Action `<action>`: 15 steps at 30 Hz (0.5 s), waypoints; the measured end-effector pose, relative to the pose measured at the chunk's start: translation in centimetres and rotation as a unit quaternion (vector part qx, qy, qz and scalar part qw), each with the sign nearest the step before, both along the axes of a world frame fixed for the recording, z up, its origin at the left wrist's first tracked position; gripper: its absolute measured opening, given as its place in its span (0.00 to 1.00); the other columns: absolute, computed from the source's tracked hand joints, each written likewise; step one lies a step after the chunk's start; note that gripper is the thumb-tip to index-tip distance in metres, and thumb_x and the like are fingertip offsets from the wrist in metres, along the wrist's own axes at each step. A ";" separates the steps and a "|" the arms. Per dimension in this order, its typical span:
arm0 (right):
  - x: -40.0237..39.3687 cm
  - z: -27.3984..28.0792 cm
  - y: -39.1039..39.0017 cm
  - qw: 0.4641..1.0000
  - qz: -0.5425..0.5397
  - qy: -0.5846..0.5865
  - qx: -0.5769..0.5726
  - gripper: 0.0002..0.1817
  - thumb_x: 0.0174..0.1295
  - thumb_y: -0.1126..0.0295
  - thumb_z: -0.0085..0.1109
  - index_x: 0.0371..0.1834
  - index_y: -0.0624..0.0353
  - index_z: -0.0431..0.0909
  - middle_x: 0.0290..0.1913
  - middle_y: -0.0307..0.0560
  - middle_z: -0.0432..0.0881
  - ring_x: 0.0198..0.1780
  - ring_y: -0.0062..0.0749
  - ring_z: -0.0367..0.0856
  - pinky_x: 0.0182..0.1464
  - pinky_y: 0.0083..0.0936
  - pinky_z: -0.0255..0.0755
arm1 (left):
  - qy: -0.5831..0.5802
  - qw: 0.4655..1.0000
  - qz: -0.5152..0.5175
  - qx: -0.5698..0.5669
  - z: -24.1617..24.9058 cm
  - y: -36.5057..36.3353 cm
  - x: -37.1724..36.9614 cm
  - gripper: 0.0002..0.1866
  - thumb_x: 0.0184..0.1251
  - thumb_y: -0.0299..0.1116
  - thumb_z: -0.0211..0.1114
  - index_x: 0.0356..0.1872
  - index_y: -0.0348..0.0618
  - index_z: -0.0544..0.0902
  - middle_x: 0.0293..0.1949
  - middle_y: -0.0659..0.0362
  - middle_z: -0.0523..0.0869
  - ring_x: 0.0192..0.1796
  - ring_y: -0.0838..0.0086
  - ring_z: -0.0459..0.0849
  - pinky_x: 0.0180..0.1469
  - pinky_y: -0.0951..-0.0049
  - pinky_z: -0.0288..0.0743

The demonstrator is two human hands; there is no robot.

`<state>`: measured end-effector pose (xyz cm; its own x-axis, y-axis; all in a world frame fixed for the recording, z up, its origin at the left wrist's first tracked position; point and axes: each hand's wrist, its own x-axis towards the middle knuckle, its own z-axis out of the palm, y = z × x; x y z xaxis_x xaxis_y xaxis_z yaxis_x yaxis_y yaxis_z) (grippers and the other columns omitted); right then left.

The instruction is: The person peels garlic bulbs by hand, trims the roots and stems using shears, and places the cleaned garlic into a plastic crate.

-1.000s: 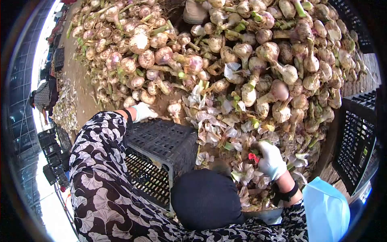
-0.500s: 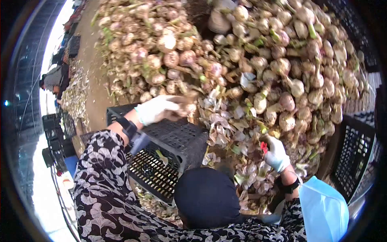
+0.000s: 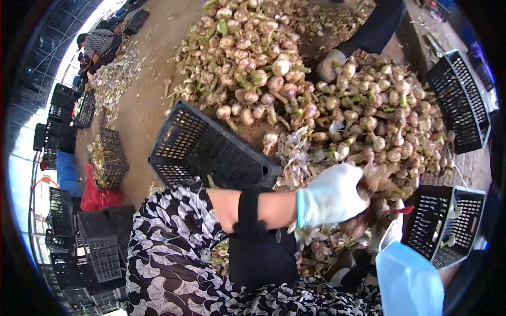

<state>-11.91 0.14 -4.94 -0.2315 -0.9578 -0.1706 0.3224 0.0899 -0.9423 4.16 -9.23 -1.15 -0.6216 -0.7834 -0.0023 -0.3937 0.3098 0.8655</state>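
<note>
My left hand, in a white glove with a teal cuff, reaches across to the right. Its fingers are closed around garlic with shaggy brown roots. My right hand, also gloved, is just below it, mostly hidden behind a blue face mask. Its fingers look curled, but what they hold is hidden. A small red strip sticks out beside that hand. Under both hands lie papery garlic skins. Beyond them rises a heap of garlic bulbs with stems.
A black plastic crate lies tilted at my left. More crates stand at right and far right. Another person's gloved hand touches the heap. Stacked crates and a red bag are at left.
My left hand has swung from above the left crate over to the right, beside my right hand. The view has shifted, and another person's arm now shows at the top.
</note>
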 end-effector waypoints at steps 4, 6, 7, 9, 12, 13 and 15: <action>-2.3 -0.4 3.9 0.999 -0.041 0.017 0.013 0.26 0.68 0.70 0.46 0.69 0.57 0.54 0.60 0.50 0.70 0.54 0.37 0.75 0.56 0.33 0.73 | -0.011 0.990 -0.033 0.134 2.5 2.6 -1.4 0.32 0.50 0.52 0.70 0.45 0.31 0.76 0.39 0.42 0.78 0.44 0.55 0.80 0.47 0.65 0.73; -2.0 1.5 4.5 0.987 -0.063 -0.142 -0.042 0.27 0.69 0.64 0.46 0.69 0.56 0.54 0.59 0.51 0.71 0.55 0.41 0.75 0.57 0.37 0.73 | 0.055 0.987 0.001 0.151 0.3 5.5 -2.4 0.42 0.48 0.55 0.72 0.56 0.30 0.70 0.47 0.42 0.77 0.50 0.59 0.78 0.54 0.67 0.71; -2.7 1.4 5.1 0.980 -0.053 -0.172 -0.080 0.26 0.70 0.63 0.45 0.69 0.56 0.54 0.58 0.50 0.71 0.55 0.41 0.75 0.56 0.38 0.73 | 0.118 0.978 0.018 0.173 -2.4 7.1 -3.2 0.47 0.48 0.55 0.73 0.62 0.31 0.65 0.52 0.42 0.76 0.54 0.61 0.76 0.58 0.68 0.69; -3.6 0.4 5.8 0.981 -0.105 -0.154 -0.048 0.27 0.68 0.59 0.48 0.67 0.56 0.56 0.56 0.49 0.72 0.55 0.40 0.75 0.56 0.38 0.74 | 0.275 0.810 -0.058 0.515 0.0 8.6 -3.4 0.47 0.49 0.46 0.76 0.65 0.30 0.61 0.60 0.47 0.72 0.61 0.67 0.71 0.64 0.69 0.63; -5.0 0.0 5.6 0.996 -0.085 -0.036 0.017 0.23 0.68 0.67 0.48 0.64 0.61 0.60 0.53 0.50 0.75 0.52 0.34 0.77 0.53 0.29 0.73 | 0.333 0.793 -0.082 0.504 -1.7 10.0 -4.8 0.31 0.56 0.36 0.71 0.58 0.31 0.71 0.50 0.54 0.81 0.51 0.73 0.79 0.55 0.73 0.72; -4.1 1.3 5.6 0.985 -0.129 -0.062 -0.093 0.21 0.68 0.67 0.46 0.62 0.62 0.63 0.53 0.48 0.75 0.52 0.30 0.76 0.54 0.28 0.72 | 0.331 0.795 -0.083 0.501 -2.6 9.9 -5.1 0.31 0.56 0.36 0.71 0.58 0.31 0.71 0.50 0.54 0.81 0.51 0.73 0.79 0.55 0.73 0.72; -7.8 2.5 3.9 0.970 -0.054 0.181 -0.156 0.22 0.69 0.64 0.45 0.63 0.62 0.64 0.57 0.48 0.73 0.54 0.31 0.74 0.56 0.29 0.70 | 0.260 0.823 -0.055 0.502 -4.7 9.5 -5.6 0.28 0.56 0.35 0.69 0.56 0.32 0.73 0.46 0.55 0.82 0.46 0.74 0.80 0.51 0.76 0.74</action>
<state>-19.70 4.04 -2.41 -0.3241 -0.9166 0.2342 -0.0423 -0.2333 -0.9715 -1.46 0.27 -5.81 -0.8102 -0.4875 -0.3255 0.0936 -0.6557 0.7492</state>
